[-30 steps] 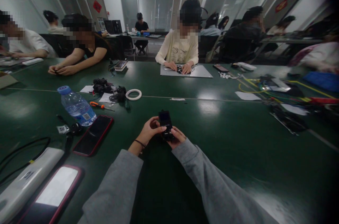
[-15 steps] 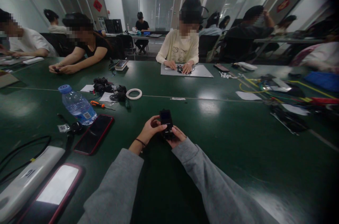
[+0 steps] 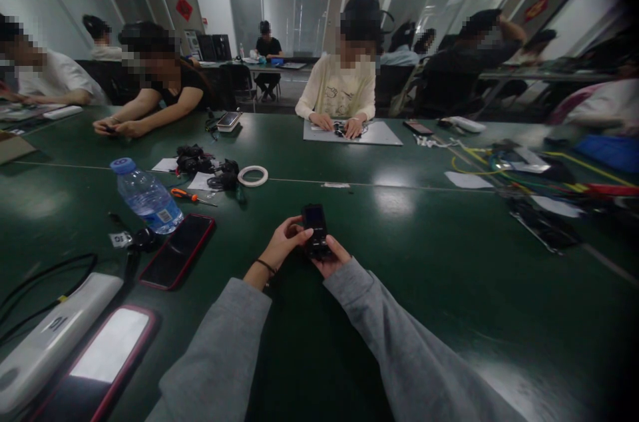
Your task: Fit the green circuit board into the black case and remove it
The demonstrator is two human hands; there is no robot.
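Note:
A small black device with a dark screen stands upright in both my hands, just above the dark green table. My left hand wraps its left side with the thumb laid across the front. My right hand cups its lower end from the right and below. Both wrists come out of grey sleeves, and a dark band circles my left wrist.
At the left lie a water bottle, a red-cased phone, a lit phone, a white box, an orange screwdriver, black parts and a tape ring. Cables clutter the right. People sit across.
The device and both hands have shifted slightly up and away in the view; the grip is the same. A person at the far right has raised an arm.

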